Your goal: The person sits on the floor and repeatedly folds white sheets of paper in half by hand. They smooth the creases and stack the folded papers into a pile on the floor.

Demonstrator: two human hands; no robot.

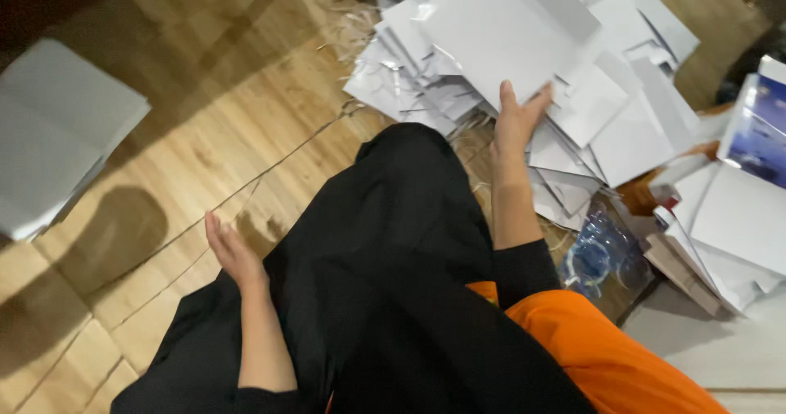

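Note:
My right hand [517, 119] reaches forward over my black-clad knee and grips the near edge of a large white sheet [491, 29], lifted off a loose heap of white paper sheets [622, 127] on the wooden floor. My left hand [231, 252] hangs open above the floor beside my left leg, holding nothing, fingers apart. A black garment [393, 250] covers my legs, and orange cloth [606, 357] shows at the lower right.
A neat stack of white sheets [57, 127] lies at the far left on the wood floor [213, 119]. More paper stacks [737, 226] and a printed blue-and-white box [761, 127] sit at the right. Crumpled clear plastic [602, 250] lies by my right knee. Thin strings cross the floor.

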